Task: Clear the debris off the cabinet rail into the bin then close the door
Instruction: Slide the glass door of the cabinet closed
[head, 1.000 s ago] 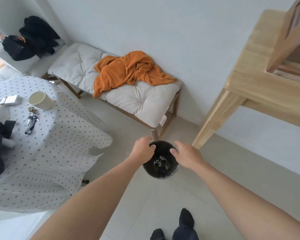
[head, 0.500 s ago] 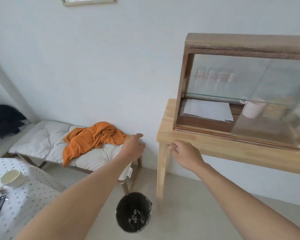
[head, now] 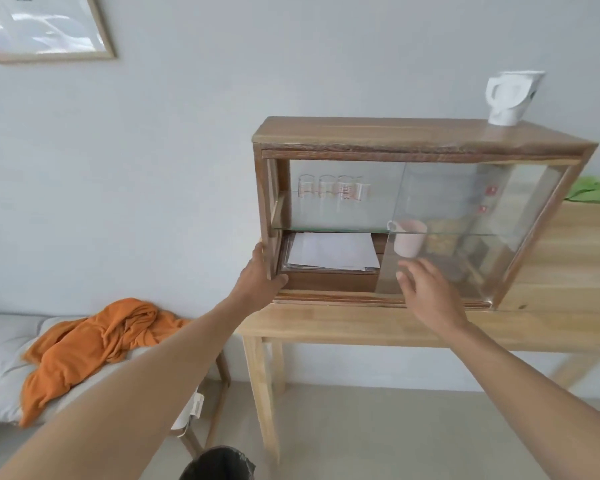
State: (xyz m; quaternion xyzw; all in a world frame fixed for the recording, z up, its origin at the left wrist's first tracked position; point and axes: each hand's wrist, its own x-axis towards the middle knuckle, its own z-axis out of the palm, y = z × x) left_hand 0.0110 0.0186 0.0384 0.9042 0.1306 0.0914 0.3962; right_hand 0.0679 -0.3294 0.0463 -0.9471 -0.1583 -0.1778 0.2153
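A wooden cabinet (head: 378, 135) with sliding glass doors stands on a light wooden table (head: 361, 329). Its glass door (head: 465, 230) is slid to the right, leaving the left half open above the bottom rail (head: 336, 296). My left hand (head: 257, 277) grips the cabinet's lower left corner post. Fingers spread, my right hand (head: 426, 292) holds nothing and hovers at the left edge of the glass door, just above the rail. The black bin (head: 219, 464) sits on the floor below, at the frame's bottom edge.
Inside the cabinet are papers (head: 333, 252), a pink mug (head: 409, 239) and glass beakers (head: 329, 188). A white jug (head: 510, 97) stands on top. To the left is a cushioned bench (head: 0, 362) with an orange cloth (head: 94, 344). A framed picture (head: 45, 27) hangs upper left.
Both hands let go of the bin on the floor and rose to the cabinet. My view lifted from the floor to the cabinet; the left hand now holds its corner.
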